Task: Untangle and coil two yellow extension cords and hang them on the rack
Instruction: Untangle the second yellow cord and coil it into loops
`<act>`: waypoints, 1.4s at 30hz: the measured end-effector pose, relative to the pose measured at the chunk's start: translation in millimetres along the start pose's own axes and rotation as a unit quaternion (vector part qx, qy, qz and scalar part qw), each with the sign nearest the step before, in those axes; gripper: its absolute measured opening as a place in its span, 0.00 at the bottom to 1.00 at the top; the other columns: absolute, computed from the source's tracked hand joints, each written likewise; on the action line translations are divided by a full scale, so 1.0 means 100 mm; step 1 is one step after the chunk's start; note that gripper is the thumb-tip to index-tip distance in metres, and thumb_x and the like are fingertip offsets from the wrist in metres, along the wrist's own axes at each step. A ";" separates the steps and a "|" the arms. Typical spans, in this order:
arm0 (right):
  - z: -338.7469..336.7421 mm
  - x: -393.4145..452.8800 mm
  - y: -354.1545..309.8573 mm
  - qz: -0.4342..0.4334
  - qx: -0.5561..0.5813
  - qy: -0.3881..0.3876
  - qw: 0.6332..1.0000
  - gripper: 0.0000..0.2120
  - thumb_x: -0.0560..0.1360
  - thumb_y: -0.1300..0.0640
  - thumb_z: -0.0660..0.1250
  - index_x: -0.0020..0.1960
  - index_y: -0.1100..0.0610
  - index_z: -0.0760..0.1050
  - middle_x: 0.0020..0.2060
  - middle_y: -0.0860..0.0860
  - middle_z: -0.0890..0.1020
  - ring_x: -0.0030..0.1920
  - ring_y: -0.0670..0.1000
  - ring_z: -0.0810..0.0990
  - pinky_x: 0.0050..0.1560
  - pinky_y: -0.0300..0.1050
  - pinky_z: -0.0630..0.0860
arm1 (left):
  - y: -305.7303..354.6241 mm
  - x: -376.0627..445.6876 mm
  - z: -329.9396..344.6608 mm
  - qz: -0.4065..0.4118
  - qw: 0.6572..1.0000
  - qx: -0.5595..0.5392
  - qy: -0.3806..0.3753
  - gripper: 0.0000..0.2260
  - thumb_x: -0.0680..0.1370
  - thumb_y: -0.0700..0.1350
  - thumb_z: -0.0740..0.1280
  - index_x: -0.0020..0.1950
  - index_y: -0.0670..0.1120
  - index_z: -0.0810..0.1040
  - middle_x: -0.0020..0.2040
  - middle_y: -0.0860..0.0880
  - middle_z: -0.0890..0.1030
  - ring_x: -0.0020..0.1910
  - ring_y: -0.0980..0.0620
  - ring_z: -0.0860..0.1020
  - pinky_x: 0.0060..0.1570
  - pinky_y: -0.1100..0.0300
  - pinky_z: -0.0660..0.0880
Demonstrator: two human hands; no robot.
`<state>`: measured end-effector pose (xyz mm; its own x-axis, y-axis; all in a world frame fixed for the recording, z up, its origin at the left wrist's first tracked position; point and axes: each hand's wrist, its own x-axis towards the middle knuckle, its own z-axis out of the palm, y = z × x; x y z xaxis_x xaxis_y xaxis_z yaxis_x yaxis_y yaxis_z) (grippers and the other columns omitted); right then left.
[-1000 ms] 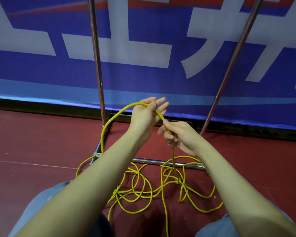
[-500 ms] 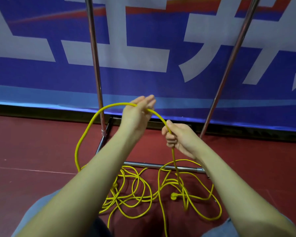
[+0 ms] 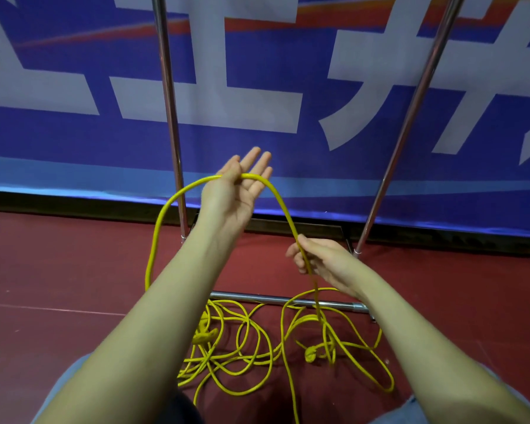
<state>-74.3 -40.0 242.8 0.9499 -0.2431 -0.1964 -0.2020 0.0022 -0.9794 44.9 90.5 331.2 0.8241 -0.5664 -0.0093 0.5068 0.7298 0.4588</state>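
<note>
Head view, single entry.

Left hand [image 3: 234,194]: raised, palm turned up, fingers lying straight and spread wide. A yellow cord [image 3: 280,203] is draping across the palm, with the thumb lying over it at the edge of the hand.

Right hand [image 3: 322,261]: lower and to the right, fingers curling round the same cord and pinching it where it is descending from the left hand.

Yellow cord, raised part: it is arching over the left palm; one side is sweeping down to the left in a wide loop in front of the rack's left pole [image 3: 169,111], the other is running down through the right hand to the floor.

Cord pile [image 3: 242,341]: loose yellow loops are lying tangled on the red floor [image 3: 58,270], in front of and partly across the rack's lower crossbar [image 3: 273,299]. Two knotted or plug-like lumps are showing in it; which cord each belongs to cannot be told.

Rack: two metal poles are rising from the base, the right pole [image 3: 410,117] leaning in the wide-angle picture.

Blue banner [image 3: 288,142] with large white characters: standing behind the rack.

Both forearms are extending bare from the lower corners.
</note>
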 end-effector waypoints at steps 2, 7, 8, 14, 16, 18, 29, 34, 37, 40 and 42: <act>-0.01 0.00 0.02 -0.002 -0.010 0.003 1.000 0.16 0.81 0.53 0.55 0.43 0.61 0.76 0.29 0.50 0.73 0.32 0.46 0.69 0.35 0.36 0.68 | 0.10 0.03 -0.01 0.009 0.999 -0.035 0.008 0.14 0.83 0.36 0.52 0.68 0.37 0.63 0.63 0.34 0.75 0.51 0.43 0.81 0.37 0.52 0.81; 0.00 0.04 -0.03 -0.014 0.017 0.059 0.998 0.17 0.82 0.53 0.55 0.38 0.60 0.73 0.23 0.46 0.65 0.24 0.44 0.59 0.29 0.38 0.56 | 0.00 0.00 -0.05 0.000 0.997 0.024 0.067 0.09 0.84 0.41 0.54 0.56 0.39 0.70 0.66 0.37 0.74 0.64 0.41 0.75 0.55 0.52 0.74; 0.01 0.04 -0.05 -0.022 0.025 0.070 0.997 0.18 0.82 0.53 0.55 0.38 0.60 0.72 0.22 0.46 0.64 0.23 0.44 0.58 0.28 0.37 0.56 | -0.08 -0.01 -0.07 -0.007 0.994 0.079 0.071 0.07 0.83 0.40 0.55 0.57 0.40 0.71 0.65 0.38 0.74 0.64 0.41 0.75 0.56 0.52 0.74; 0.15 0.04 -0.16 -0.064 0.041 0.085 0.993 0.19 0.82 0.54 0.54 0.39 0.63 0.73 0.21 0.47 0.65 0.21 0.43 0.59 0.26 0.37 0.56 | -0.34 -0.07 -0.12 -0.022 0.975 0.221 0.030 0.09 0.82 0.36 0.57 0.61 0.38 0.67 0.53 0.43 0.79 0.60 0.42 0.77 0.54 0.56 0.76; 0.13 0.05 -0.16 -0.066 0.046 0.073 0.994 0.19 0.82 0.54 0.54 0.42 0.63 0.76 0.23 0.49 0.69 0.23 0.45 0.62 0.28 0.38 0.59 | -0.34 -0.06 -0.11 -0.033 0.980 0.192 0.036 0.08 0.83 0.36 0.55 0.60 0.39 0.67 0.53 0.41 0.78 0.60 0.41 0.77 0.53 0.54 0.77; 0.09 0.06 -0.13 -0.066 0.026 0.059 0.996 0.19 0.82 0.53 0.54 0.44 0.62 0.78 0.26 0.51 0.74 0.27 0.47 0.68 0.31 0.38 0.64 | -0.31 -0.03 -0.07 -0.039 0.986 0.159 0.040 0.11 0.83 0.35 0.53 0.65 0.38 0.64 0.55 0.39 0.77 0.59 0.40 0.77 0.52 0.53 0.77; -0.07 0.07 0.16 -0.009 0.103 0.043 0.994 0.15 0.81 0.57 0.54 0.41 0.62 0.72 0.24 0.47 0.67 0.25 0.44 0.61 0.33 0.41 0.57 | 0.01 0.20 -0.14 0.034 0.997 0.027 0.060 0.16 0.84 0.39 0.52 0.71 0.36 0.61 0.67 0.38 0.73 0.66 0.43 0.73 0.56 0.55 0.73; 0.01 0.04 -0.08 -0.046 0.121 0.052 0.990 0.16 0.82 0.56 0.54 0.40 0.62 0.71 0.22 0.46 0.64 0.22 0.43 0.58 0.29 0.39 0.57 | -0.34 0.06 -0.18 -0.067 0.979 0.184 0.055 0.10 0.83 0.37 0.51 0.63 0.38 0.64 0.67 0.35 0.72 0.66 0.40 0.72 0.57 0.53 0.71; 0.02 0.00 -0.23 -0.070 0.127 0.057 0.988 0.15 0.81 0.55 0.55 0.41 0.62 0.72 0.23 0.47 0.65 0.23 0.44 0.58 0.29 0.38 0.57 | -0.33 -0.02 -0.11 -0.109 0.984 0.127 0.054 0.13 0.84 0.38 0.47 0.51 0.34 0.70 0.65 0.34 0.72 0.66 0.39 0.72 0.58 0.51 0.71; 0.04 -0.02 -0.19 -0.068 0.094 0.019 0.993 0.16 0.81 0.55 0.54 0.43 0.64 0.74 0.24 0.49 0.69 0.25 0.46 0.64 0.30 0.38 0.62 | -0.23 0.01 -0.05 -0.094 0.991 0.091 0.030 0.13 0.84 0.38 0.47 0.46 0.37 0.69 0.63 0.32 0.73 0.60 0.39 0.76 0.52 0.52 0.75; 0.05 -0.01 -0.10 -0.052 0.054 0.007 0.997 0.17 0.81 0.54 0.54 0.43 0.64 0.75 0.26 0.51 0.71 0.28 0.48 0.68 0.31 0.37 0.67 | -0.17 0.04 -0.03 -0.075 0.994 0.082 0.021 0.09 0.84 0.37 0.48 0.51 0.39 0.67 0.61 0.32 0.75 0.49 0.42 0.80 0.41 0.55 0.79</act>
<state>-72.5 -34.5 252.3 0.9605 -0.2618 -0.0943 -0.0754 0.0810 -0.9939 40.1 77.3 321.2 0.7535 -0.6455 -0.1247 0.5800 0.5633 0.5885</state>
